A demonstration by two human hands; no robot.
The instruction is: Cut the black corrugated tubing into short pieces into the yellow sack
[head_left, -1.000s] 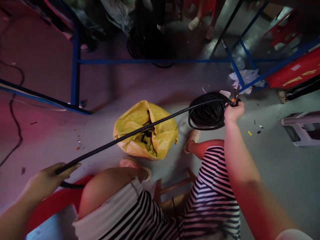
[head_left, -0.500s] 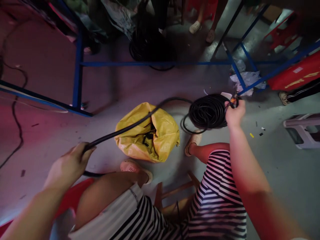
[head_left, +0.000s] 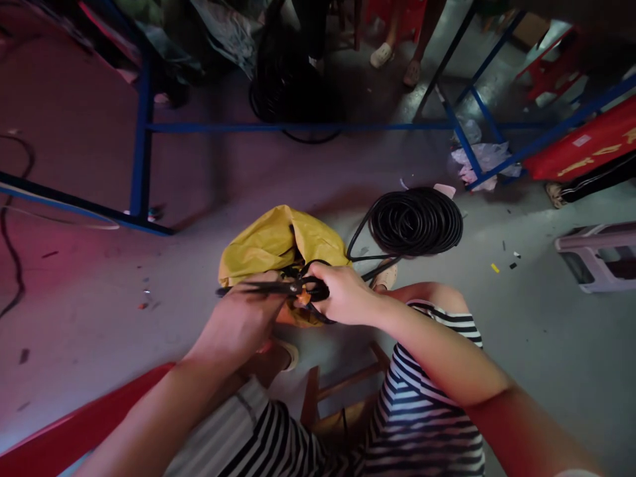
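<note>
My right hand is closed around the dark handles of a pair of scissors, whose blades point left across the top of my left hand. The fingers of my left hand are closed on a black cable, most of it hidden by the hand. Both hands meet over the front of a yellow sack, which has dark things in its opening. To the right of the sack, a coil of black cable lies on the floor, with a strand running toward my hands.
A blue metal frame crosses beyond the sack. Behind it are another dark coil and other people's feet. At right stand a grey stool and crumpled plastic. A wooden stool is between my legs.
My right hand has come from beside the coil to the sack with the scissors. My left hand has moved right to meet it, and the cable is no longer stretched across the sack.
</note>
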